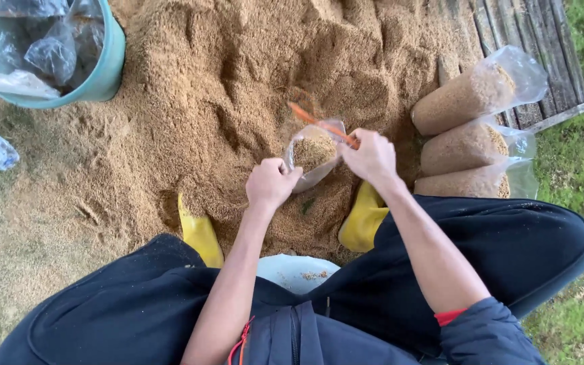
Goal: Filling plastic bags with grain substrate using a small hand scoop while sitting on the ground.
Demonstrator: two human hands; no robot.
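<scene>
A clear plastic bag [312, 154] partly filled with tan sawdust stands open between my two hands, above the sawdust pile [224, 88]. My left hand [272, 182] grips the bag's near rim with curled fingers. My right hand [371, 157] holds the bag's right rim together with an orange scoop [315, 120], whose handle points up and left over the bag's mouth.
Three filled clear bags [471, 138] lie stacked at the right beside wooden slats [535, 40]. A teal bucket [106, 71] with empty plastic bags stands at the top left. My yellow boots [363, 220] rest in the sawdust. Grass borders the right edge.
</scene>
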